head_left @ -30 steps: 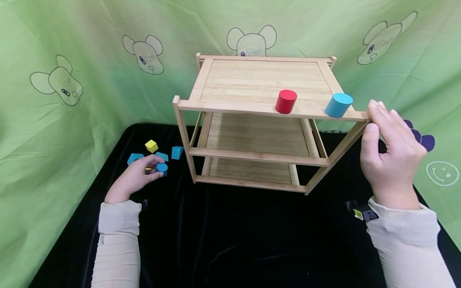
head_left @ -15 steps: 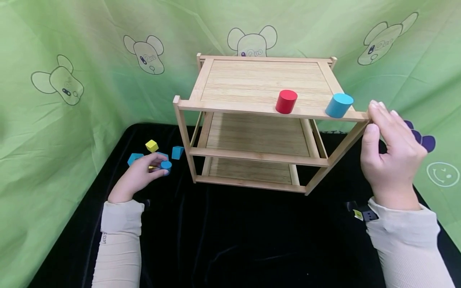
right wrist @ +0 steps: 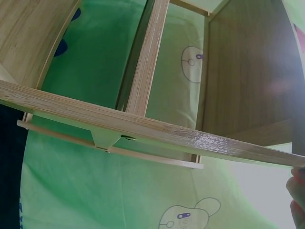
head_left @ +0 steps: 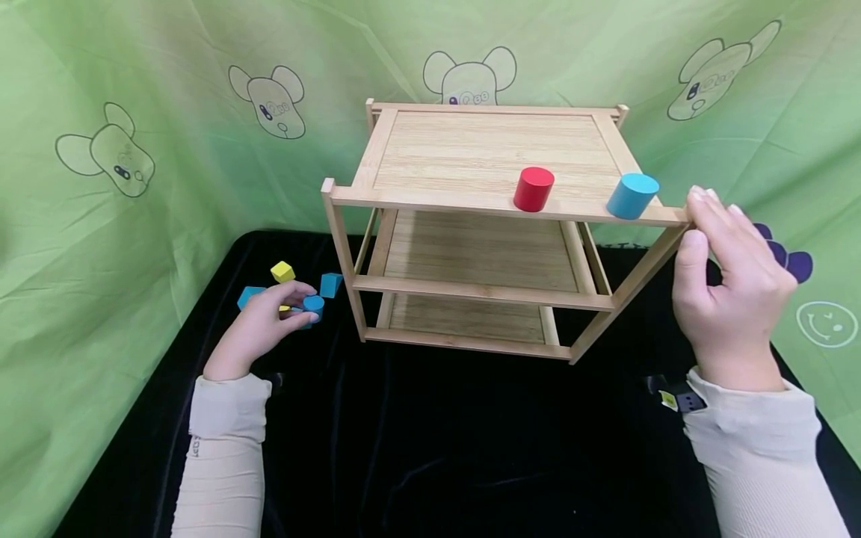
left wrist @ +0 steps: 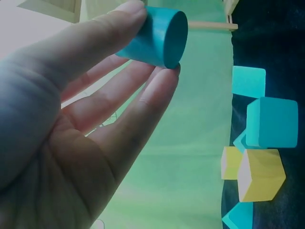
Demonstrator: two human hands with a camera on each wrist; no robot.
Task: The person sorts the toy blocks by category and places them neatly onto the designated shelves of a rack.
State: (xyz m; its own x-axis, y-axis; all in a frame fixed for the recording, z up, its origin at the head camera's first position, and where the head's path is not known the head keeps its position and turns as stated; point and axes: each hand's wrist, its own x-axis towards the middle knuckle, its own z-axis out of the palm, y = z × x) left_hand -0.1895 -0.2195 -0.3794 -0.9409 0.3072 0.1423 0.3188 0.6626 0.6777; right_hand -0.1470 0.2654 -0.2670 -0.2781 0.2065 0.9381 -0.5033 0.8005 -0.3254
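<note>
In the head view, the left hand [head_left: 258, 321] pinched a small blue cylinder [head_left: 312, 307] between its thumb and fingers. Just beyond that grip lay a yellow cube [head_left: 282, 271]; a blue block [head_left: 250, 297] showed close on its left, and a second blue block [head_left: 330, 285] sat beyond it to the right, near the leg of a wooden rack [head_left: 471, 200]. The right hand [head_left: 733, 291] held the rack's near right corner, thumb and fingers about it. Left of that hold, along the near edge of the top shelf, a light blue cylinder [head_left: 633, 196] stood nearest, and a red cylinder [head_left: 534, 189] stood farther off.

In the left wrist view, the thumb pressed one side of the held cylinder and fingertips supported the other. Blue and yellow blocks lay to one side of this grip, on the black cloth [left wrist: 286, 57].

In the right wrist view, only fingertips [right wrist: 298, 193] showed, at the end of a wooden rail [right wrist: 157, 128]; the rest of that hand was out of frame.
</note>
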